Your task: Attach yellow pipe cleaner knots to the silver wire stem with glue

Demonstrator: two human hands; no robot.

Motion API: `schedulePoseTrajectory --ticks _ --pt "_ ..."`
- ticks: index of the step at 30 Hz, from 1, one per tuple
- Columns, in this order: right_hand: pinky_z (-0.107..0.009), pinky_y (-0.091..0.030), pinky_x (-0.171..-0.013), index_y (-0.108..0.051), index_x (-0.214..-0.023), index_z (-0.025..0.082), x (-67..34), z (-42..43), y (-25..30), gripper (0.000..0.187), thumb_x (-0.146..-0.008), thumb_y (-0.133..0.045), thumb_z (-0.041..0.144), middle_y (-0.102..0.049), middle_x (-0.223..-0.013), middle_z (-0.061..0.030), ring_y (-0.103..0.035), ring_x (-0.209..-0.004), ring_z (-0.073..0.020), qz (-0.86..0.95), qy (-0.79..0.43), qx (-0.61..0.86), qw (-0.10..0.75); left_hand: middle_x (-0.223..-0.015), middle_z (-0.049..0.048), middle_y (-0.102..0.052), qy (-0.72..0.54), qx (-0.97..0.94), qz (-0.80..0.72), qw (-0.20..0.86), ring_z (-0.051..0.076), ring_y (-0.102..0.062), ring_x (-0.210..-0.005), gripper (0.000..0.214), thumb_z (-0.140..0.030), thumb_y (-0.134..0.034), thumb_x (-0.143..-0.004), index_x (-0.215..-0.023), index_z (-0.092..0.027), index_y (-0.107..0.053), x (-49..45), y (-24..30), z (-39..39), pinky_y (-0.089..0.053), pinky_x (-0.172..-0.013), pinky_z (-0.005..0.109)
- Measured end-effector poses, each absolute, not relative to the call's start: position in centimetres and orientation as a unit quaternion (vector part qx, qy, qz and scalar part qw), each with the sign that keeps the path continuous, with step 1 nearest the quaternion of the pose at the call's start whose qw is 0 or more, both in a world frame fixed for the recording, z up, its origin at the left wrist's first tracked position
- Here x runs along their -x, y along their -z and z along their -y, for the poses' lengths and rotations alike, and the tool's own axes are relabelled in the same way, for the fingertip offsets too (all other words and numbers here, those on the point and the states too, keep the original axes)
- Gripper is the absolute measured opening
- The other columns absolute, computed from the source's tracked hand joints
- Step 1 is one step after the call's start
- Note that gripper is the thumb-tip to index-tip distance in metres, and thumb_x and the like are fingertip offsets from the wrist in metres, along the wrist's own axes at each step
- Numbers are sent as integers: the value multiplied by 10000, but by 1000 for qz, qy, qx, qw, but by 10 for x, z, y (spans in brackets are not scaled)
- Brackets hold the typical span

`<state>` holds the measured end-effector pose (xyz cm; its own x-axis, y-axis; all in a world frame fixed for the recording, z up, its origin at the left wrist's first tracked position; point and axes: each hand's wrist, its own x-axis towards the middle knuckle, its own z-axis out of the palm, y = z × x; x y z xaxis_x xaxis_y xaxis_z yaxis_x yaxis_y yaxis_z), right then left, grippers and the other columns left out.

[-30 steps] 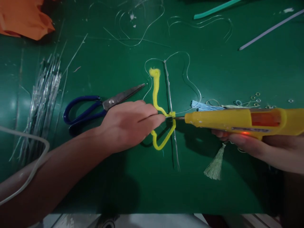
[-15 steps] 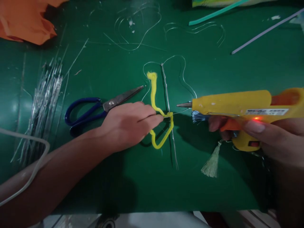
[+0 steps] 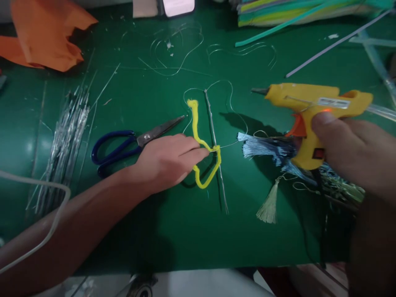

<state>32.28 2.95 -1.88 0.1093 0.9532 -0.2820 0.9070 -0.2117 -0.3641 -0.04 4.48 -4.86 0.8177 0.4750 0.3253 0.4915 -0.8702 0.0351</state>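
Pipe cleaner (image 3: pixel 194 119), yellow and bent, touches a twisted wire (image 3: pixel 211 119) mid-worktop (image 3: pixel 198 247); the left hand's (image 3: pixel 168 163) fingers pinch it tightly, likely for steadiness. The right hand's (image 3: pixel 343 144) fingers wrap the glue gun's (image 3: pixel 311 113) handle, nozzle clear.

Can't read any words, numbers or brand names here. Can see a pale sticker (image 3: pixel 334 102) on the side of the yellow glue gun (image 3: pixel 305 93), just above a little red light (image 3: pixel 326 110). Shows smudgy marks on the sticker, too small and fuzzy to make out. Can spot a small red switch (image 3: pixel 318 153) in a black frame lower down on the gun, too blurry for finding any sign. Can see a pale, flat thing (image 3: pixel 178 6) at the far side of the desk (image 3: pixel 241 243), too washed out for reading.
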Motion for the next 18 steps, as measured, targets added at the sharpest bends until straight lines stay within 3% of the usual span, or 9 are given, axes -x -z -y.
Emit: schedulePoseTrajectory --ticks 5,11,15,18 --pt "-392 -394 -606 -553 -661 229 -313 -45 12 754 -826 -106 813 -608 -715 -135 -530 -646 -253 609 -172 768 -100 -958 50 -744 150 958 244 15 175 -676 -821 318 -134 -433 -929 -1111 -154 -693 4 47 -47 -490 -670 270" --pt "-379 -372 -625 -596 -747 248 -308 -52 9 717 -829 -122 781 -637 -835 -139 -517 -710 -284 580 -135 783 -180 -971 60 -737 114 961 251 7 178 -674 -838 342 -161 -397 -948 -1140 -166 -680 5 47 -47 -493 -684 272" --pt "-373 -352 -583 -663 -827 269 -312 -52 13 687 -834 -190 767 -668 -878 -132 -516 -698 -292 572 -116 787 -199 -968 59 -740 110 962 251 10 178 -676 -837 354 -163 -383 -954 -1154 -165 -675 5 47 -47 -493 -677 269" --pt "-369 -311 -531 -673 -778 276 -326 -45 16 709 -811 -219 820 -650 -791 -129 -486 -608 -276 587 -67 788 -173 -972 56 -743 116 961 249 10 173 -680 -849 360 -158 -379 -949 -1155 -168 -674 5 47 -47 -497 -684 264"
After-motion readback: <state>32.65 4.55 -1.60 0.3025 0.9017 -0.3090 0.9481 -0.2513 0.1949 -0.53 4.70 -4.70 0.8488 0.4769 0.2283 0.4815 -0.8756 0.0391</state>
